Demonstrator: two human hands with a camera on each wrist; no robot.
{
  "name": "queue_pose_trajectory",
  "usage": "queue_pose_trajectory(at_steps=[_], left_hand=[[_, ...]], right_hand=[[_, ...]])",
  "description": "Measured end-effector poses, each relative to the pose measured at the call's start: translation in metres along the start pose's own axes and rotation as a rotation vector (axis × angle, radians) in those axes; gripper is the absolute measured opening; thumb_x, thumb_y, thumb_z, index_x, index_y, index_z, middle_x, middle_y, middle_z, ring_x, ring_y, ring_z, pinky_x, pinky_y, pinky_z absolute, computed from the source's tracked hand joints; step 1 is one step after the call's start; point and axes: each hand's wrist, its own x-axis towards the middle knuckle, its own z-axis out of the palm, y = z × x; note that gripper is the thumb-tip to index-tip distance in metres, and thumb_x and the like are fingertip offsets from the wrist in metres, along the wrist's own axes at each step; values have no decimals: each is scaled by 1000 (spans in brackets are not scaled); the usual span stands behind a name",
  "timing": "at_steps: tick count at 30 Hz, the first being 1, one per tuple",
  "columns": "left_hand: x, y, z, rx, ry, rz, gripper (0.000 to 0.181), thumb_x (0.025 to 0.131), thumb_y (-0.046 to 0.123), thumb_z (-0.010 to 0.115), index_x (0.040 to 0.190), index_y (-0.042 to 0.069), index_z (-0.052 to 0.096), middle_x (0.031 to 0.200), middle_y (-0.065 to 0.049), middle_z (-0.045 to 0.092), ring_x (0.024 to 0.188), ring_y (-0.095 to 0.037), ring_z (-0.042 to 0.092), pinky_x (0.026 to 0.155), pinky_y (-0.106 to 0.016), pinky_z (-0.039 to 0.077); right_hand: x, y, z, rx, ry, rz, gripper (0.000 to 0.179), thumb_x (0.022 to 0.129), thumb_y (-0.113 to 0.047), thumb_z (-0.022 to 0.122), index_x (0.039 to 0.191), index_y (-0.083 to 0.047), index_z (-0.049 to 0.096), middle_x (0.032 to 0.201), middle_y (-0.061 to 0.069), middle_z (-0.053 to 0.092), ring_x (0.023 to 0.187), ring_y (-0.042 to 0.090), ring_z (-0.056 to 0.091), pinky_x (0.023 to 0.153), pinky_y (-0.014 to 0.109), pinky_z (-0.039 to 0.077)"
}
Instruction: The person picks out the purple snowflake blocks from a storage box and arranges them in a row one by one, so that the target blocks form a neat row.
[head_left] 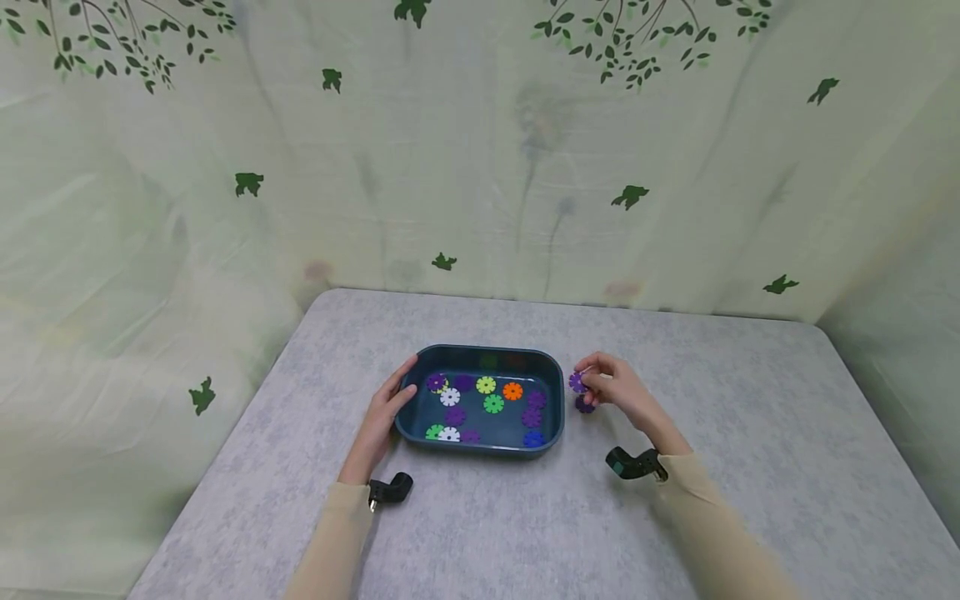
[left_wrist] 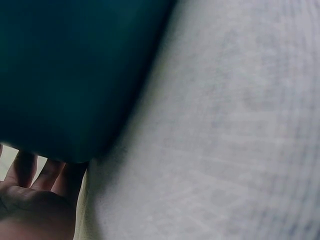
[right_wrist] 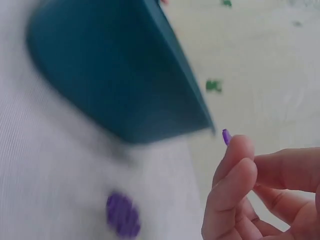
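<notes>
A dark teal tray [head_left: 480, 451] stands on the table, with several flower-shaped discs inside in purple, white, yellow, green, orange and blue. My left hand [head_left: 384, 414] grips its left end, thumb at the rim; in the left wrist view, fingers [left_wrist: 47, 172] show at the tray's wall [left_wrist: 75, 90]. Just off the right end, my right hand [head_left: 618, 390] pinches a purple flower-shaped disc [head_left: 577, 382] between thumb and fingertips. In the right wrist view only a sliver of this purple disc [right_wrist: 226, 136] shows past the fingertips. Below it a darker purple disc [head_left: 583, 405] lies on the table, partly behind the fingers.
The grey mottled table [head_left: 712, 375] reaches out on both sides of the tray. A pale curtain [head_left: 480, 167] with leaf and bird prints hangs behind its back edge. Each wrist carries a black camera mount, the right camera [head_left: 630, 463] close above the tabletop.
</notes>
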Motion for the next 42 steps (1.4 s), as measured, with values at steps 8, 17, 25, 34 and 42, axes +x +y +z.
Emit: queue_pose_trajectory(at_steps=[8, 17, 25, 34, 42], left_hand=[[0, -1, 1, 5, 12, -5, 48, 100, 14, 51, 147, 17, 41, 153, -2, 31, 142, -19, 19, 114, -46, 11], [-1, 0, 1, 2, 15, -18, 48, 100, 17, 52, 147, 19, 41, 152, 3, 32, 141, -13, 21, 114, -41, 12], [-1, -1, 1, -2, 14, -8, 48, 100, 17, 52, 147, 18, 41, 152, 2, 32, 141, -13, 21, 114, -41, 12], [-1, -3, 1, -2, 14, -6, 48, 100, 19, 52, 147, 19, 41, 152, 3, 33, 140, -12, 21, 114, -41, 12], [-1, -2, 1, -5, 4, -3, 48, 100, 16, 51, 147, 17, 40, 152, 2, 32, 140, -12, 21, 114, -39, 12]], right_hand=[[-15, 24, -29, -103, 57, 110, 23, 95, 0, 47, 114, 13, 52, 87, 17, 59, 64, 16, 59, 60, 32, 54], [-17, 42, -31, -226, 86, 177, 21, 95, 1, 47, 112, 10, 56, 84, 15, 62, 61, 17, 63, 56, 30, 54], [-14, 22, -21, -180, 139, 72, 23, 97, -3, 47, 114, 10, 56, 106, 25, 54, 68, 19, 64, 62, 30, 55], [-3, -12, 22, 16, -25, -89, 27, 99, -9, 51, 117, 11, 54, 107, 30, 54, 76, 26, 65, 73, 45, 55], [11, -25, 78, 43, -195, -94, 25, 98, -6, 52, 117, 10, 55, 109, 29, 57, 76, 27, 63, 71, 38, 56]])
